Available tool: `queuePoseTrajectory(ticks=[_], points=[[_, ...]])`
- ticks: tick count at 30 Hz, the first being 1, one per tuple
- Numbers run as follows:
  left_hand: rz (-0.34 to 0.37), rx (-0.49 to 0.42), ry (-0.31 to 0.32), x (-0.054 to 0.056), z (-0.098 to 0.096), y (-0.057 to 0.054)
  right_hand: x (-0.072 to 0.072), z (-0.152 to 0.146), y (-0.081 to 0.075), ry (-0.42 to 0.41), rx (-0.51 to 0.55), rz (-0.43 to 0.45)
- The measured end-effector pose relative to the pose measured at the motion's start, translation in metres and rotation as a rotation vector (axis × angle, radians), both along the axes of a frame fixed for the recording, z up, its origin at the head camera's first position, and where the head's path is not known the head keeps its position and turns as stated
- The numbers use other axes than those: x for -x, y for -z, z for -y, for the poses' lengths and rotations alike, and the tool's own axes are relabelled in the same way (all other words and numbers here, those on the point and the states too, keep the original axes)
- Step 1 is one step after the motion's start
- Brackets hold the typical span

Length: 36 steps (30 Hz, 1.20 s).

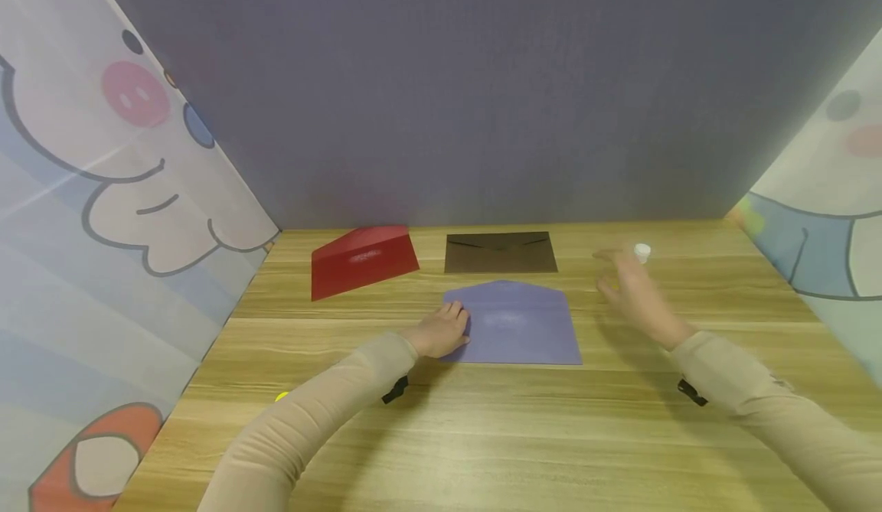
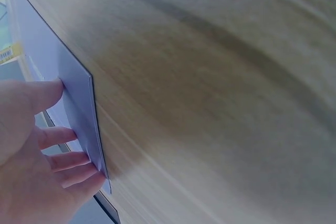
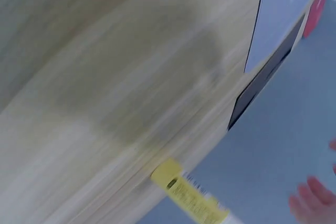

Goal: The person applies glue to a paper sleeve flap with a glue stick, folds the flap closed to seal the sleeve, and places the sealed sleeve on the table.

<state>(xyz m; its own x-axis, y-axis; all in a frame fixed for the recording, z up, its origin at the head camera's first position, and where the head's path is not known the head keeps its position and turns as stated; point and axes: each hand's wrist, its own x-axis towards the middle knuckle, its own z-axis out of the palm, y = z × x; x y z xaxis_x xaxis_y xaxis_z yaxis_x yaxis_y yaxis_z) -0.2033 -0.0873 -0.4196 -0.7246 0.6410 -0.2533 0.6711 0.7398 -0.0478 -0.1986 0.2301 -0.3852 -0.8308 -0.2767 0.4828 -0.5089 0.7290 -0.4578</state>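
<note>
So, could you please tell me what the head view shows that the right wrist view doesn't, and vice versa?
Only the head view shows the cartoon-printed panels and the beige sleeves. Only the right wrist view shows the printed yellow label on the white-topped stick. Both show that stick, the purple envelope, brown envelope, red envelope, left hand, right hand and wooden tabletop.

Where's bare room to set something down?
Widest: nearside of the purple envelope, between left sleeve and right sleeve. Another: between red envelope and left sleeve. Crowded: between purple envelope and brown envelope, and around right hand and yellow tube.
</note>
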Motion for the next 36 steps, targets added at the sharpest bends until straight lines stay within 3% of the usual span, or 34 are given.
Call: queuePoseTrajectory(ticks=[6, 14, 23, 31, 36], points=[[-0.001, 0.011, 0.002, -0.001, 0.0, -0.002, -0.004, 0.018, 0.017, -0.164, -0.189, 0.061], [0.019, 0.012, -0.016, -0.003, -0.001, -0.004, -0.006, 0.035, 0.041, -0.255, -0.356, 0.15], [0.043, -0.018, -0.017, 0.0, 0.002, -0.003, -0.009, 0.041, 0.048, -0.323, -0.404, 0.197], [0.074, -0.151, 0.016, 0.009, 0.008, -0.007, -0.009, 0.04, 0.048, -0.346, -0.391, 0.224], [0.144, -0.231, -0.022, 0.021, 0.007, -0.004, -0.005, 0.04, 0.046, -0.347, -0.374, 0.254]])
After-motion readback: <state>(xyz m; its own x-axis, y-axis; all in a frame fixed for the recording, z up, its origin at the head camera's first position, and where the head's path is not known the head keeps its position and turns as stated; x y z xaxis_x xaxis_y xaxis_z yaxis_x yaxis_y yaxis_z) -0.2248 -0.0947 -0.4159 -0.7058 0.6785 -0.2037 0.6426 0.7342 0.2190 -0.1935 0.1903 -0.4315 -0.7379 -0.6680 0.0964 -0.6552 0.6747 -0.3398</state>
